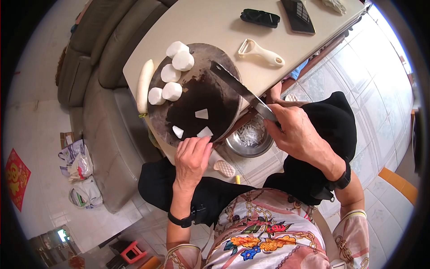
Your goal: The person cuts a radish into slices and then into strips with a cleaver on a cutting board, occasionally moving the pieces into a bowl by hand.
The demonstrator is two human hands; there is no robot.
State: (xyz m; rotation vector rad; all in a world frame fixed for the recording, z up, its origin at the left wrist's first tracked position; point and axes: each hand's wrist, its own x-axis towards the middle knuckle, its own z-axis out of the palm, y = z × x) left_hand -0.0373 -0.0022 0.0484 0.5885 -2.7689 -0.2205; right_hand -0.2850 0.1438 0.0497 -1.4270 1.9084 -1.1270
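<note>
My right hand (298, 132) is wrapped round the handle of a kitchen knife (239, 87), its blade slanting up and left over the right side of a round chopping board (228, 58). At the near edge of the board, my left hand (192, 159) has its fingers drawn together, the fingertips against a cut radish piece (204, 132). Two more radish pieces lie close by, a white wedge (178, 132) and a flat piece (201, 114). Several thick peeled white radish chunks (172, 91) sit along the board's left side.
A whole white radish (144, 87) lies left of the board. On the table (206, 27) are a peeler (262, 53), a black case (260, 18) and a phone (298, 16). Below the table edge stands a metal bowl (250, 138) holding white strips. A grey sofa (107, 130) is at left.
</note>
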